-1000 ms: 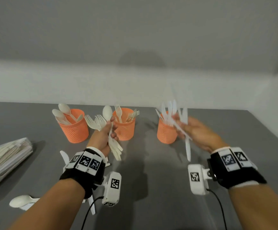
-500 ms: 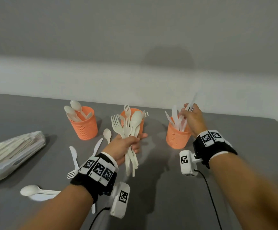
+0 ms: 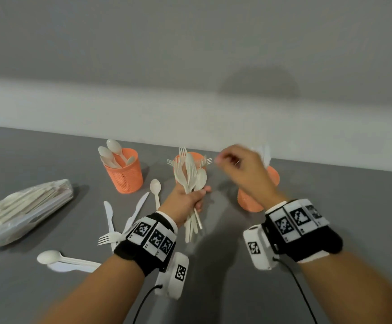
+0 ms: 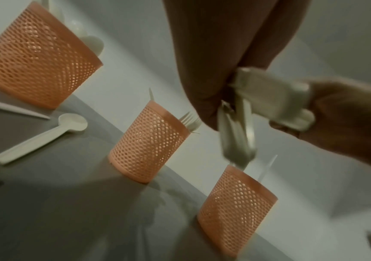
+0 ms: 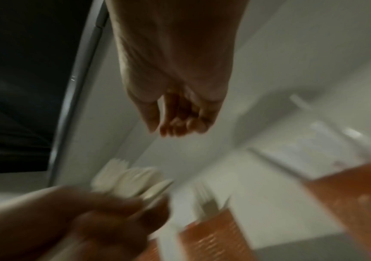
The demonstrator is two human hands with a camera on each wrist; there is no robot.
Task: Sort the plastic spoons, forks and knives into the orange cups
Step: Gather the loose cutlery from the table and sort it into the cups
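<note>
While both wrists hang over the grey table [image 3: 330,230], the scene reads so, nearest first:

Near edge: a spoon [image 3: 50,256] lies over a knife [image 3: 73,267] by the left forearm.
Left of the wrist: a fork [image 3: 109,237] and two knives [image 3: 108,215] lie loose, with one spoon more [image 3: 155,190] just beyond them.
Far left: a clear bag [image 3: 21,211] of cutlery lies on its side.
Left hand [image 3: 185,202]: fingers curled round a bundle [image 3: 191,183] of forks and a spoon, heads up, handles sticking out below the fist.
Right hand [image 3: 244,169]: raised and blurred, above and in front of the right cup [image 3: 251,202]; fingers loosely bent (the wrist view shows nothing held in them).
Left cup [image 3: 126,176]: upright, holding spoons.
Middle cup [image 3: 198,157]: behind the bundle, forks standing in it.
Right cup: mostly hidden by the right hand; white knives [image 3: 266,153] show above it.
Cups: a row near the table's far edge, set apart from one another.
</note>
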